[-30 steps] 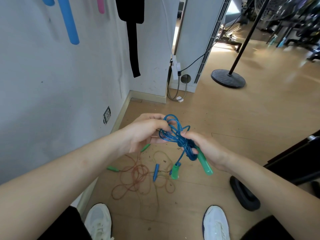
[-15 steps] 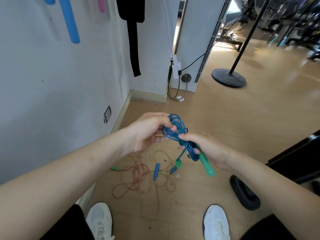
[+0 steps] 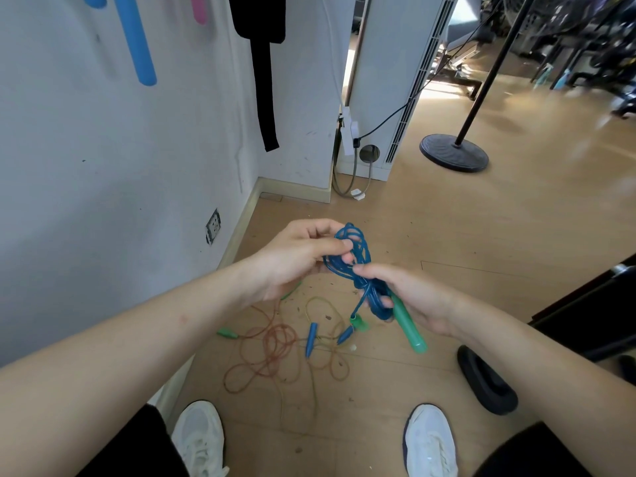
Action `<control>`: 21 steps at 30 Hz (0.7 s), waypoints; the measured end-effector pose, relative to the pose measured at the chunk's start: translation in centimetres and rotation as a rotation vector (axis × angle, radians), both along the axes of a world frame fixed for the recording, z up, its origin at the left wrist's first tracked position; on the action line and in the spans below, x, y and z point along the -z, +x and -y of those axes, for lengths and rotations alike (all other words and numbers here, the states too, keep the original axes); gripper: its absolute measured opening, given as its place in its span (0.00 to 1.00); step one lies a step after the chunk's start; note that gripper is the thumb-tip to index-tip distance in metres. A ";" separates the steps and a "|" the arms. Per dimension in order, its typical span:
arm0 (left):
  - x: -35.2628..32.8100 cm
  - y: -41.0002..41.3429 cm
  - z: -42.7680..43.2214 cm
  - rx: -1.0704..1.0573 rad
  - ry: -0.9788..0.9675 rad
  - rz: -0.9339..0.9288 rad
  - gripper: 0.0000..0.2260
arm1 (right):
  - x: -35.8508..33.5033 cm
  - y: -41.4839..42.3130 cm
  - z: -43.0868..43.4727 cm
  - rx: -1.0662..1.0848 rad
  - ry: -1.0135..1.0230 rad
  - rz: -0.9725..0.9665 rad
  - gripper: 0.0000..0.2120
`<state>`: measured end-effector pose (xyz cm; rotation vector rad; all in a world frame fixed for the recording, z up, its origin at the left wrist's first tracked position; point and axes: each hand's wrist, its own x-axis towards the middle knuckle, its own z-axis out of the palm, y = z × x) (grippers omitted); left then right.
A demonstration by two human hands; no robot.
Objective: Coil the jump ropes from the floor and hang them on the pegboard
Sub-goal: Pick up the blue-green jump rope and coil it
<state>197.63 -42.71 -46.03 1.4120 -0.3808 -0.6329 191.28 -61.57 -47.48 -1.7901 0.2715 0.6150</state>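
A blue jump rope [image 3: 354,266], bunched into a tight coil, is held between two bare hands above a wooden floor [image 3: 481,235]. Its upper loops are pinched by the left hand [image 3: 296,258], with thumb and curled fingertips closed on the strands. Its wrapped middle is gripped by the right hand [image 3: 418,301], whose fingers are curled round the strands and round one green handle [image 3: 407,328] that slants down and away from the coil. A second green handle [image 3: 359,321] is seen dangling on a short length of cord just beneath the blue jump rope. Compared with a second earlier, that dangling handle is found higher and closer to the coil, while both hands are kept in much the same grasp. Three ropes are counted in all: the one being held, and two lying tangled on the floor beneath the blue jump rope, an orange rope [image 3: 272,352] and a thin yellow rope [image 3: 321,298]. Two blue handles [image 3: 311,339] are seen below the coil. Two small green handles [image 3: 227,333] lie below and to the left of it, one partly hidden by the left hand. Two white shoes [image 3: 199,438] are seen well below the blue jump rope.
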 end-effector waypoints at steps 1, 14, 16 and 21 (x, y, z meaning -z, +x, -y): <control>-0.1 0.0 0.0 0.004 -0.001 -0.021 0.06 | 0.0 0.0 0.0 -0.018 0.000 0.007 0.20; 0.6 0.8 0.1 -0.075 0.165 0.221 0.08 | 0.5 -0.3 -0.7 0.257 -0.086 0.395 0.18; 0.7 0.9 0.2 -0.086 0.188 0.246 0.09 | 0.6 -0.3 -0.7 0.253 -0.095 0.424 0.21; 0.9 0.9 0.3 -0.059 0.197 0.216 0.09 | 0.6 -0.4 -0.8 0.205 -0.036 0.472 0.12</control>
